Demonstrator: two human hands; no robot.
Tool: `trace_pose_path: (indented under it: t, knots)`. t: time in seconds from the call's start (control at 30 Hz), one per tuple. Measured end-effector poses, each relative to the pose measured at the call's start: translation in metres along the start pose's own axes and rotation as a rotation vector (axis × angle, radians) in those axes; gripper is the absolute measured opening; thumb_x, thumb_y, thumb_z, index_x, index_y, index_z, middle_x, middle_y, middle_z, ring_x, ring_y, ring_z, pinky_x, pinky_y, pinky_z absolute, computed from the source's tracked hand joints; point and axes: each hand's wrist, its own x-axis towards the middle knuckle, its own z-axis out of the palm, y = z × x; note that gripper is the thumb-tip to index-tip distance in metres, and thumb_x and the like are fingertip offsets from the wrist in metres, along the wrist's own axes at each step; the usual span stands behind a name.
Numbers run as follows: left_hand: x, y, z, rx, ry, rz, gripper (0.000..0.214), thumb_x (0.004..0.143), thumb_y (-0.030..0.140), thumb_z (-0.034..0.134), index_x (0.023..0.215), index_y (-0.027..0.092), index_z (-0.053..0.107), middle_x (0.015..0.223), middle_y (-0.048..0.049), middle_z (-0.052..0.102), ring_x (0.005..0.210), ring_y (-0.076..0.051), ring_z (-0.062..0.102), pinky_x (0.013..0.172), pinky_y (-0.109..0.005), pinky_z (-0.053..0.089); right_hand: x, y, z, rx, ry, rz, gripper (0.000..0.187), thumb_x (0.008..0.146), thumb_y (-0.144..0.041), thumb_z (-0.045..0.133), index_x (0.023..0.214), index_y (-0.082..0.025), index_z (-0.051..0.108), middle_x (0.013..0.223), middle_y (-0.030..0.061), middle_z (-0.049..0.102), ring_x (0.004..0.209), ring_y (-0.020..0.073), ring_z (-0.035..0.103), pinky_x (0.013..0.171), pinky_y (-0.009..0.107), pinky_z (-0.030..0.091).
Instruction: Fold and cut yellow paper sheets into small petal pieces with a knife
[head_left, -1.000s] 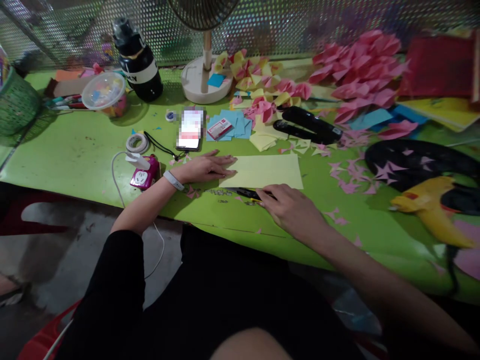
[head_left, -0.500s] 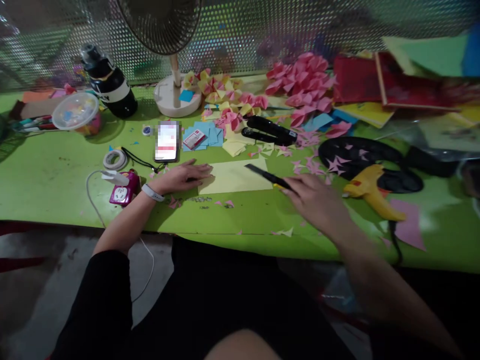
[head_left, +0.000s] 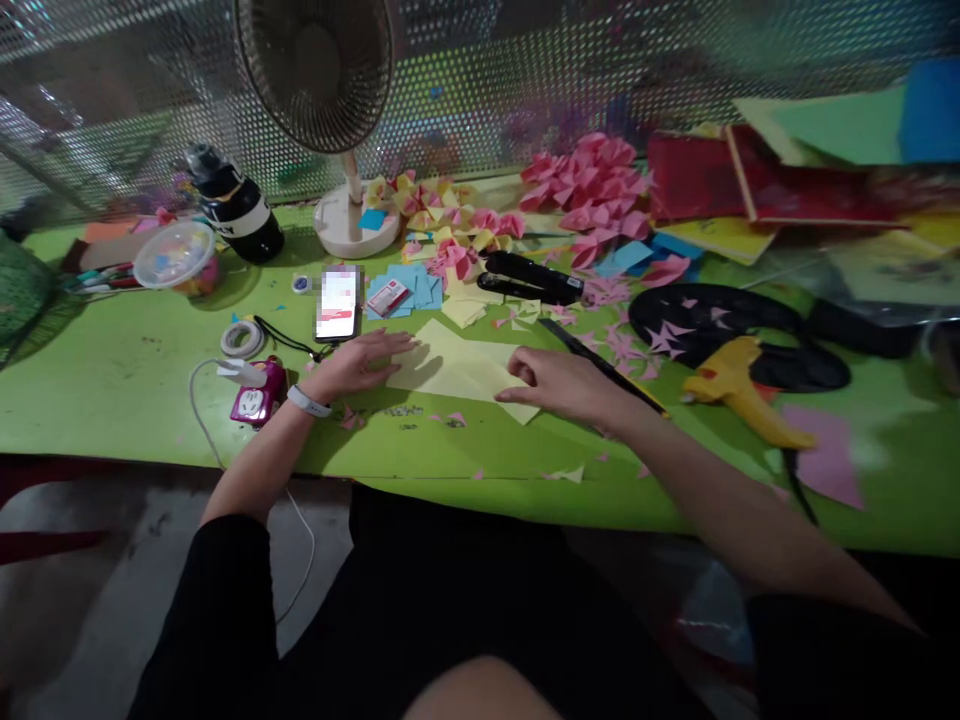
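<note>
A pale yellow paper sheet (head_left: 457, 370) lies skewed on the green table (head_left: 112, 370) in front of me. My left hand (head_left: 360, 360) rests flat and open on the sheet's left end, a white band on its wrist. My right hand (head_left: 559, 385) is on the sheet's right end with the fingers curled and pinching the paper. A black and yellow cutter knife (head_left: 581, 350) lies on the table just behind my right hand and wrist, out of its grip.
A yellow glue gun (head_left: 731, 385) and a black stapler (head_left: 529, 278) lie right of and behind the sheet. A phone (head_left: 337, 303), tape roll (head_left: 242, 339), pink plug adapter (head_left: 255, 400), fan (head_left: 352, 225), bottle (head_left: 236, 212) and heaps of pink folded paper (head_left: 592, 190) crowd the back.
My right hand lifted the cutter knife from the sheet's near edge, set it down at the right, and came back to grip the sheet. The sheet has turned askew.
</note>
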Motion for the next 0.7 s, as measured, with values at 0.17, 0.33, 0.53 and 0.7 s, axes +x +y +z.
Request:
trace_pose_path:
  t: [0.17,0.33,0.53,0.7]
  knots:
    - [0.005,0.028,-0.006,-0.275,0.21,-0.211,0.037,0.093,0.037,0.069,0.125,0.019,0.072,0.125,-0.0127,0.074,0.116,-0.022,0.07,0.104,-0.039,0.056,-0.002,0.002,-0.005,0.419,-0.013,0.053,0.051,0.074,-0.069,0.075,0.078,-0.022,0.059,0.077,0.0048,0.064,0.068,0.0194,0.056,0.06,0.033,0.04]
    - [0.028,0.065,0.008,-0.87,-0.097,-0.777,0.058,0.09,0.064,0.063,0.106,0.01,0.076,0.099,-0.0176,0.079,0.084,-0.022,0.077,0.08,-0.036,0.063,0.004,-0.005,-0.007,0.935,-0.007,0.038,0.049,0.065,-0.063,0.085,0.081,-0.021,0.065,0.079,0.0015,0.066,0.07,0.0157,0.059,0.067,0.034,0.048]
    - [0.069,0.066,0.049,-1.394,0.244,-0.893,0.019,0.09,0.027,0.075,0.098,0.011,0.071,0.095,-0.0118,0.077,0.076,-0.015,0.073,0.075,-0.029,0.061,-0.004,-0.024,0.004,1.081,-0.22,-0.055,0.036,0.074,-0.047,0.084,0.094,-0.021,0.072,0.092,0.0061,0.076,0.078,0.0195,0.07,0.071,0.039,0.059]
    - [0.076,0.056,0.058,-1.463,0.446,-0.876,0.008,0.09,0.012,0.071,0.097,0.01,0.069,0.09,-0.0081,0.076,0.072,-0.011,0.071,0.073,-0.025,0.06,-0.014,-0.011,0.011,0.893,-0.009,-0.296,0.038,0.096,-0.036,0.059,0.133,-0.028,0.064,0.104,0.0073,0.078,0.087,0.0222,0.074,0.073,0.043,0.063]
